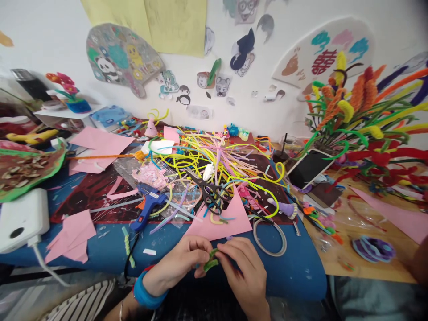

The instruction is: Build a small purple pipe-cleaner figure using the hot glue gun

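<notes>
Between my two hands is a short, bent green pipe cleaner (211, 265), held just off the table's front edge. My left hand (187, 258), with a blue band at the wrist, pinches one part of it between thumb and fingers. The fingertips of my right hand (242, 269) close on its upper end. Just beyond my hands lies a cut sheet of pink paper (217, 225). On that paper's far edge rest black-handled scissors (209, 191). A blue glue gun (147, 209) lies to the left, and a roll of tape (270, 237) to the right.
A heap of yellow and pink pipe cleaners (207, 156) covers the mat. At left are a white power bank (25, 218) with a cable and pink paper scraps (72, 236). A phone (309, 167) leans at right below pipe-cleaner flowers (361, 98). Another person's sleeve (371, 298) shows lower right.
</notes>
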The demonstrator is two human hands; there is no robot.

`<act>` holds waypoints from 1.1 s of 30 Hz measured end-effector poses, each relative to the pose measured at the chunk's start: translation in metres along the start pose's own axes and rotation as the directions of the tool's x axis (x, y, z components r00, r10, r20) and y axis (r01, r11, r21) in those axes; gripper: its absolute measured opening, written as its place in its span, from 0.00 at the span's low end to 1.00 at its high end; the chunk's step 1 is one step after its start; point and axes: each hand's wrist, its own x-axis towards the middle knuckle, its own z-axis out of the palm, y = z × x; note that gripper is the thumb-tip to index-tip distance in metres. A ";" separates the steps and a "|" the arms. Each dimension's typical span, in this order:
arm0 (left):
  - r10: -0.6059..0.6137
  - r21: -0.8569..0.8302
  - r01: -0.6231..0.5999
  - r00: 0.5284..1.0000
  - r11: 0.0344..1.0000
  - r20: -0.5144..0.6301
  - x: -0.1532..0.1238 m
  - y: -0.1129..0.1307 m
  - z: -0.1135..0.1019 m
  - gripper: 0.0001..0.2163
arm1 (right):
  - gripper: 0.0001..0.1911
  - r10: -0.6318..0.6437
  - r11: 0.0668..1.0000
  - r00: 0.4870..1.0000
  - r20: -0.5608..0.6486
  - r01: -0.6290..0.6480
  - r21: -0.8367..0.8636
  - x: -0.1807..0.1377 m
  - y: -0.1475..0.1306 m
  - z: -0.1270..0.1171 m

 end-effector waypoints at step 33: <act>0.129 -0.122 -0.137 0.989 0.983 -0.072 0.001 -0.007 0.006 0.14 | 0.10 0.617 0.585 0.773 0.149 -0.577 0.570 0.000 -0.010 0.011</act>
